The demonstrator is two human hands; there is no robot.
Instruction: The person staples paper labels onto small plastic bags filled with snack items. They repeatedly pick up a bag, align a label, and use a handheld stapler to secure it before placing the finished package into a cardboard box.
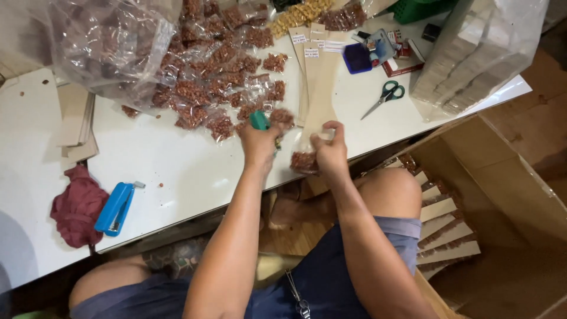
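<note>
The person's forearms reach up from the lap to the near edge of the white table point(177, 171). The left hand point(258, 143) is closed around a green stapler point(258, 120), its head pointing away from the body. Just beside it, the right hand point(331, 150) pinches the top of a small clear packet of brown nuts point(304, 160), which hangs at the table edge, apparently so the stapler can meet its mouth. Beyond the hands lie tan card strips point(319, 77) and a heap of filled packets point(218, 88). Farther right rest scissors point(385, 97). Well to the left sit a blue stapler point(115, 208) and a red cloth point(77, 207). Below the right hand, a cardboard box point(502, 207) holds finished carded packets.
</note>
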